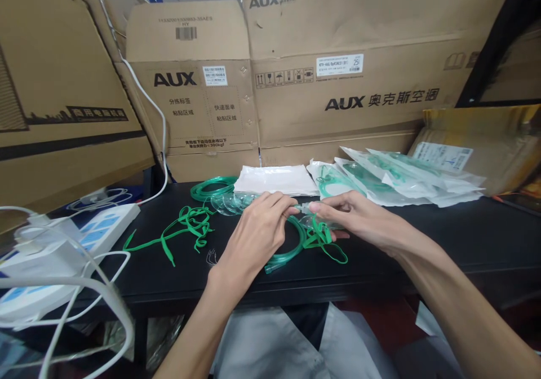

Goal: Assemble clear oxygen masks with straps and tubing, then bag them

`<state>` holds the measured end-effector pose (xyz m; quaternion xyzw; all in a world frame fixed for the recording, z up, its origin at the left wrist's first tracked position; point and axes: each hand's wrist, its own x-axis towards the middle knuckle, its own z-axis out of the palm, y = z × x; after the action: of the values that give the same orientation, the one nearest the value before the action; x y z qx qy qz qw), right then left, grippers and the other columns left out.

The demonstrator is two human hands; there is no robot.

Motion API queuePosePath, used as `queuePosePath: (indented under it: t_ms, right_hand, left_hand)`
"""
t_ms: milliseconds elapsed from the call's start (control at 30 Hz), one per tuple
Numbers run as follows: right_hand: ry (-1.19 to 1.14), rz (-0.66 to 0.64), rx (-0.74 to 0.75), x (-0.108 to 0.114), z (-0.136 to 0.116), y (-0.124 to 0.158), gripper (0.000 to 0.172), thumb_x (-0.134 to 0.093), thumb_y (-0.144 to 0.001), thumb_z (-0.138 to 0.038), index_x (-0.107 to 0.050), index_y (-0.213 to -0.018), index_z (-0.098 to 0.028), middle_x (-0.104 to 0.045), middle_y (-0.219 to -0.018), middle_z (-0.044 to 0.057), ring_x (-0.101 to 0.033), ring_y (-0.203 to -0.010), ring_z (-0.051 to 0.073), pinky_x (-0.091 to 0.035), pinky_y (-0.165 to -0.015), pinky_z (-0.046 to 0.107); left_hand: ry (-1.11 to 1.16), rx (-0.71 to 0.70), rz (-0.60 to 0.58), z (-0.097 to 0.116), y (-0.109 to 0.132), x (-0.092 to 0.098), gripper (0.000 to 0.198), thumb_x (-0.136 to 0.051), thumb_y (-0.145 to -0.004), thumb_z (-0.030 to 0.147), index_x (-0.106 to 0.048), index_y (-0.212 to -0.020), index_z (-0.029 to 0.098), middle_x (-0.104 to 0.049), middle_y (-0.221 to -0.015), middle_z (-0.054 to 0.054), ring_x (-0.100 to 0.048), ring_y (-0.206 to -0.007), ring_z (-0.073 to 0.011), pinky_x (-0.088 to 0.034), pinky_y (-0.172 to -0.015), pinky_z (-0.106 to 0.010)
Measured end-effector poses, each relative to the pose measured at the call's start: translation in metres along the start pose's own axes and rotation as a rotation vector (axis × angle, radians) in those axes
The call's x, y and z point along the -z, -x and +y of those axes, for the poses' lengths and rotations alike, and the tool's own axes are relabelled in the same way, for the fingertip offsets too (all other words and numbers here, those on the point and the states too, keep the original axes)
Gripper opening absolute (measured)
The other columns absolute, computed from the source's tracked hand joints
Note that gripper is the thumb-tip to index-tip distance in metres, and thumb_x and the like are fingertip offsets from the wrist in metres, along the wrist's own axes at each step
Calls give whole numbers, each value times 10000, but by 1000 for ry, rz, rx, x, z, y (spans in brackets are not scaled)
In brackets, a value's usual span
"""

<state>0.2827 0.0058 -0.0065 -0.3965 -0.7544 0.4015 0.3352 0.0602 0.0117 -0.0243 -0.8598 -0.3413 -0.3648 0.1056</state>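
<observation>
Over the black table, the fingertips of my left hand (262, 227) are pinched on the end of a green tube (301, 242), which loops down below the hands. Opposite it, thumb and fingers of my right hand (359, 216) grip a small clear connector (306, 207), close against the tube end. Whether the two parts are joined I cannot tell. A green strap (320, 234) dangles under my right hand, beside a clear plastic mask partly hidden by the fingers. Behind my left hand lie clear plastic masks (228, 203), with loose green straps (186, 227) to their left.
A coil of green tubing (211, 188) and a white packet (275, 180) lie at the back. Clear-fronted pouches (393, 179) with green tubing pile up at right. Cardboard boxes (296, 108) wall the rear. A power strip (99, 229) with white cables occupies the left.
</observation>
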Motion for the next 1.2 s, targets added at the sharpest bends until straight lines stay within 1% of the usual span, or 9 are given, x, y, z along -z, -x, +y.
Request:
queuePosePath:
  t_ms: [233,400,533,667,733,833,900,1033,1200]
  right_hand:
    - [180,29,23,2,1,-1,459,-570,-960,-573,-581,-691,-201,-519,-591,-41,-432,-555,131,-301,-542,276]
    - [279,51,48,3,-1,-1,411,-602,-941,-562,-612,-745,-200,-538,-633,-28,-465,-609,148,-324,-563,269]
    - [323,62,57,2,0,-1,370,-620,-932,-547,-661,-831,-194,-525,-677,-27,-486,-639,154,-345,-576,267]
    - [356,76,62,1,-1,-1,357,-613,-937,-531,-693,-868,-190,-578,-712,-17,-519,-673,166,-371,-602,272]
    - [365,81,67,-1,-2,-1,355,-612,-937,-526,-717,-920,-186,-640,-766,0,-556,-702,183,-400,-630,282]
    - [353,97,65,-3,-5,0,392,-622,-930,-526,-737,-1072,-179,-726,-893,32,-617,-749,214,-446,-676,302]
    - [369,112,72,-4,-7,1,425,-620,-931,-537,-739,-1122,-177,-749,-913,39,-634,-766,224,-456,-685,305]
    - [445,145,99,-6,-8,2,433,-629,-926,-562,-760,-1108,-191,-772,-930,46,-654,-827,241,-465,-732,317]
    - [530,153,171,-4,-4,2,296,-645,-941,-477,-767,-1084,-249,-757,-1163,48,-657,-1072,293,-474,-881,352]
  left_hand:
    - [-12,-2,-20,1,0,1,150,-480,-1022,107,-608,-1003,183,-645,-954,-33,-582,-886,-196,-456,-795,-330]
    - [53,26,-34,2,0,0,202,-460,-982,40,-594,-950,188,-637,-918,-23,-587,-849,-185,-451,-770,-316]
    - [96,57,-50,3,0,1,204,-452,-985,46,-578,-913,189,-631,-889,-10,-593,-836,-172,-434,-758,-299]
    - [113,75,-69,3,0,1,208,-456,-980,49,-578,-902,197,-636,-893,-2,-598,-841,-173,-418,-759,-295]
    - [138,90,-72,3,0,2,222,-454,-971,40,-578,-882,201,-638,-880,5,-597,-826,-169,-413,-760,-291]
    - [182,126,-85,3,0,4,236,-448,-964,48,-568,-835,205,-622,-827,17,-591,-782,-164,-404,-749,-287]
    - [210,155,-93,4,0,5,248,-438,-960,50,-563,-815,207,-614,-800,25,-583,-755,-159,-395,-736,-285]
    - [245,207,-117,7,-1,7,266,-430,-953,53,-555,-774,206,-593,-743,44,-542,-695,-143,-365,-706,-277]
    - [311,275,-175,6,-1,9,277,-451,-964,113,-571,-730,202,-528,-646,67,-459,-607,-124,-314,-647,-276]
